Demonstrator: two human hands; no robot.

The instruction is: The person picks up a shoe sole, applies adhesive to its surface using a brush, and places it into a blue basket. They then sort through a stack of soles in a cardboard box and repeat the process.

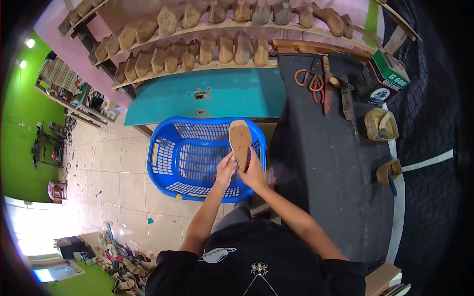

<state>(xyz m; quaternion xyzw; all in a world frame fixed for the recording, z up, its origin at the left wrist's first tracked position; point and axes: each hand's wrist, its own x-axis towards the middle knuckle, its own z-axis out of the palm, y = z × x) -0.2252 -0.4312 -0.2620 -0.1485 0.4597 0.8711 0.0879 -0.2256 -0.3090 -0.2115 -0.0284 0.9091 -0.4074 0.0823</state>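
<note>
A tan shoe sole (240,139) with a darker brown middle is held upright over the near right part of a blue plastic basket (159,126). My right hand (254,172) grips its narrow end, thumb along the side. On the other side of that end, my left hand (226,168) pinches the edge with its fingertips. The narrow end is partly hidden by my fingers.
Racks of wooden shoe lasts (224,47) stand behind a teal bench (163,93). On the dark-covered table (335,172) to the right lie scissors (316,83), pliers (316,92), a knife (327,93), a box (382,76) and glue tubs (381,124). Shoes (126,266) are heaped lower left.
</note>
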